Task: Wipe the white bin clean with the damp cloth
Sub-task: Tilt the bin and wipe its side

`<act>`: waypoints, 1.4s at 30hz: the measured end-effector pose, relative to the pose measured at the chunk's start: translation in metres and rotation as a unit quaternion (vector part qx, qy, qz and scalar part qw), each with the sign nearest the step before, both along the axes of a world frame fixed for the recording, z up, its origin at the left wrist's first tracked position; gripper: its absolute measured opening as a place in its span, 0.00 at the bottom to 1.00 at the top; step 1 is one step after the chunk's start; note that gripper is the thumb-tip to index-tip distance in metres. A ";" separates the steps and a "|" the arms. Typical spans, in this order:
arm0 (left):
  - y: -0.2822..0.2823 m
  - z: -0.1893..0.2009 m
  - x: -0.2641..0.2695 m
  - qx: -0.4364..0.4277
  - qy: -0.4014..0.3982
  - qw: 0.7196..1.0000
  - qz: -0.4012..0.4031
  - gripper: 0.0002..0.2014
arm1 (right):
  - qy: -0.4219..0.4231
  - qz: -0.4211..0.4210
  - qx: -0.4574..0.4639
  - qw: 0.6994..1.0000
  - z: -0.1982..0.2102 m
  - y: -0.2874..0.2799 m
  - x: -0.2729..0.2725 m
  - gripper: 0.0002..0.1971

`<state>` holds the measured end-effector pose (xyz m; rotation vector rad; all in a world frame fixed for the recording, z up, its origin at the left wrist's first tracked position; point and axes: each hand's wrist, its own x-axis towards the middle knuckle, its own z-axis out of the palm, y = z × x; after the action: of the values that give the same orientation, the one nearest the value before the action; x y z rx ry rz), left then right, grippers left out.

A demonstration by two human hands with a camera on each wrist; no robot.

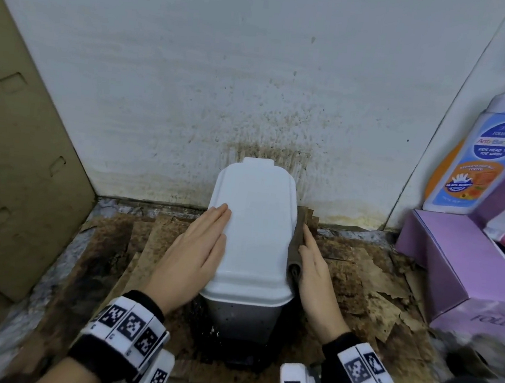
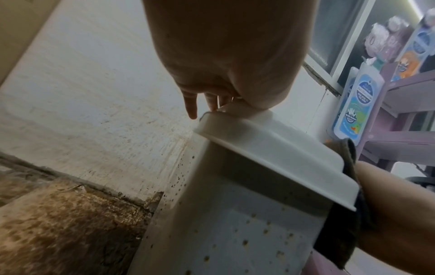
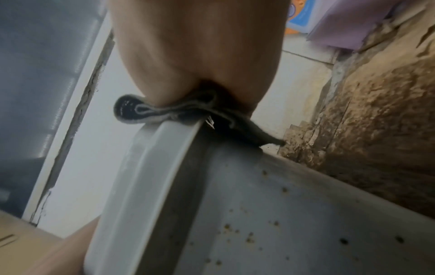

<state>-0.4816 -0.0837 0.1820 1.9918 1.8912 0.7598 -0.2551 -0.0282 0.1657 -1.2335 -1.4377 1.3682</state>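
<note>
The white bin [image 1: 257, 222] stands on the floor against the wall with its lid down. Its grey body [image 2: 235, 232] is dotted with brown specks. My left hand [image 1: 206, 242] lies flat on the lid's left side, fingers straight and together. My right hand [image 1: 314, 268] runs along the bin's right side with straight fingers and presses a dark folded cloth [image 1: 295, 257] against the lid's rim. In the right wrist view the cloth [image 3: 164, 111] is squeezed between my palm [image 3: 200, 46] and the rim. In the left wrist view the cloth [image 2: 350, 204] hangs past the lid's corner.
A cardboard sheet [image 1: 17, 153] leans at the left. A purple box [image 1: 442, 259] and a blue-labelled wash bottle [image 1: 476, 157] stand close on the right. The wall [image 1: 254, 99] behind is splattered brown. Stained brown paper [image 1: 147, 243] covers the floor around the bin.
</note>
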 end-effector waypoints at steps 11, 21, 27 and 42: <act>0.007 0.024 -0.005 0.030 0.023 0.998 0.058 0.23 | 0.150 -0.024 -0.041 0.988 -0.002 -0.009 -0.036 0.31; 0.007 0.031 0.004 0.013 -0.020 0.996 0.081 0.30 | 0.176 0.011 0.022 0.984 -0.018 -0.031 -0.087 0.24; 0.011 0.021 -0.027 0.014 0.038 0.993 0.108 0.37 | 0.162 0.005 0.034 0.986 -0.032 -0.053 -0.121 0.25; 0.006 0.010 -0.061 -0.040 0.013 0.993 0.109 0.50 | -0.029 -0.009 0.120 0.992 -0.106 -0.042 -0.131 0.30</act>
<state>-0.5422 -0.0776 0.1922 1.7749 2.1444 0.7046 -0.3863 -0.0703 0.0601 -1.1332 -1.5758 1.1171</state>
